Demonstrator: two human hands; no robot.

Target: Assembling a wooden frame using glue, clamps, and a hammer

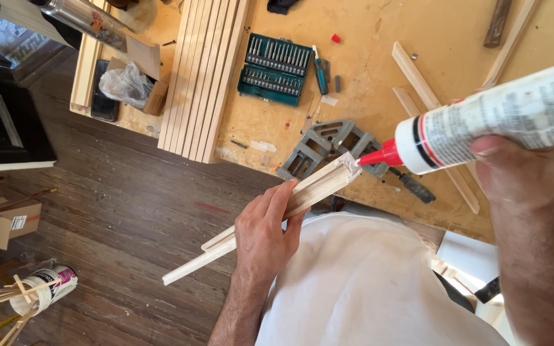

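The left hand [265,232] has its fingers clamped around a long pale moulded wooden strip [270,214], which slants up so that its cut end sits just in front of the grey metal corner clamp [328,148] on the workbench edge. The right hand [517,170] grips a white glue bottle with a red nozzle [482,122], fingers wrapped around it; the nozzle tip touches the strip's end beside the clamp. Behind the clamp lies an open green screwdriver-bit case [276,69], with a stack of pale wooden slats [203,77] further left.

The left hand [264,230] is raised, fingers [280,195] curled in a closed grip, forearm bare. The right hand [520,170] is clenched too, thumb forward, forearm angled down.
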